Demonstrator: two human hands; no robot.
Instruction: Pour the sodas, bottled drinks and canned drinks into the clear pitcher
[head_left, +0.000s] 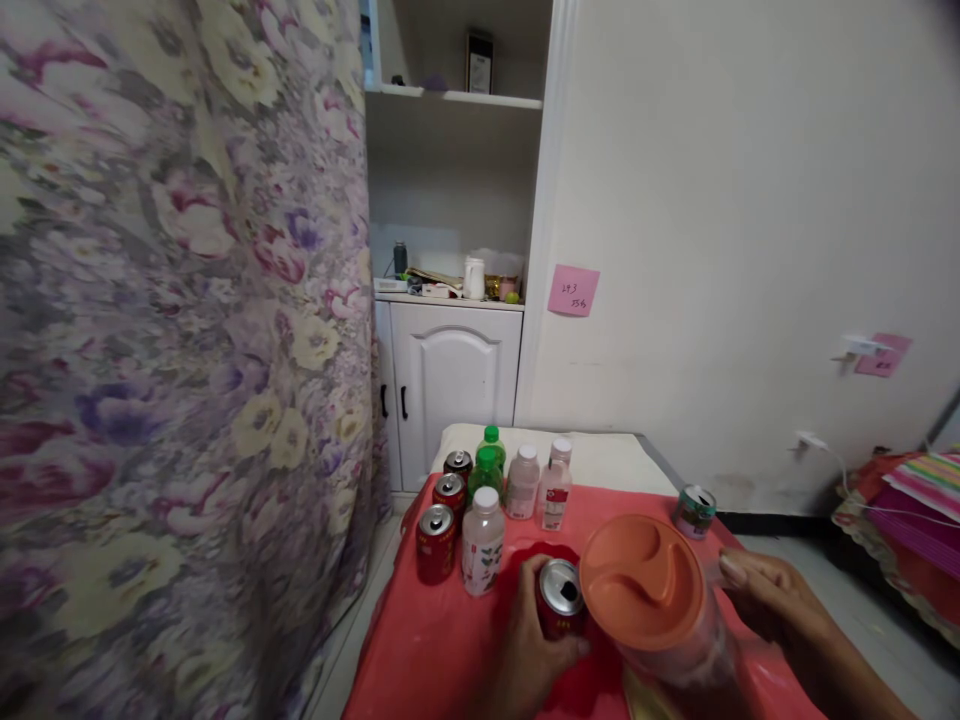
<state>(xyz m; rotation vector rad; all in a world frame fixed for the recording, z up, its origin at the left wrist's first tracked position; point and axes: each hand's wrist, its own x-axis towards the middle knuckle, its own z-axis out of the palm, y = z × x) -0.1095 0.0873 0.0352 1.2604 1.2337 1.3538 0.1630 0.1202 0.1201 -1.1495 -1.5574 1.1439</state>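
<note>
My left hand (529, 650) is wrapped round an opened red drink can (561, 600), its silver top facing up. Right beside the can is a clear plastic pitcher with an orange lid (641, 580); its lower body is blurred. My right hand (776, 600) is closed at the pitcher's right side, around what looks like its handle. Below the can lies a darker red dish (536, 553), mostly hidden by my left hand and the can. A white-capped bottle with a leaf print (484, 545) stands to the left of the can.
Red cans (436, 548), green-capped bottles (487, 475) and white-capped bottles (523, 485) stand upright at the table's left and back. A green can (695, 512) is near the right edge. Red cloth (397, 640) covers the table. A floral curtain (187, 350) hangs at left.
</note>
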